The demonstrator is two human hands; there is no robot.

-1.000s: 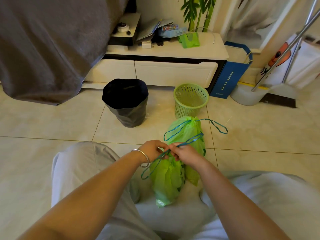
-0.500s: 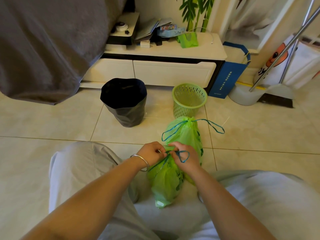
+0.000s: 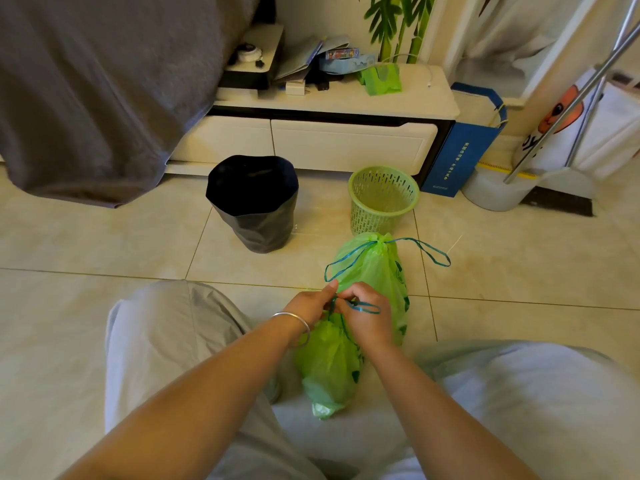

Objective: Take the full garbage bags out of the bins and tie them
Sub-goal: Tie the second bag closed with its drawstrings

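Both hands are right at the neck of the near green garbage bag [image 3: 329, 362], which lies on the floor between the person's knees, its long axis running away from the body toward the bins. The left hand [image 3: 308, 304] has its fingers pressed together on the blue drawstring [image 3: 362, 308], and the right hand [image 3: 367, 318] is pinching the same cord just beside it — a small loop pokes out to the right of the knuckles. The two hands are touching or very nearly so, working directly above the bag's gathered mouth, so neither is nearer; the cord is already in both grips. I judge this to be the knot-forming step: the next pull probably has to run sideways, the hands parting left and right across the bag's length to cinch it. Just beyond, a second green garbage bag [image 3: 374, 265] stands near the green slotted bin [image 3: 382, 199], its own drawstring already drawn shut with loops trailing either side. Left of that, the black-lined bin [image 3: 254, 202] still holds its liner — that one looks untouched, so there's more to do.
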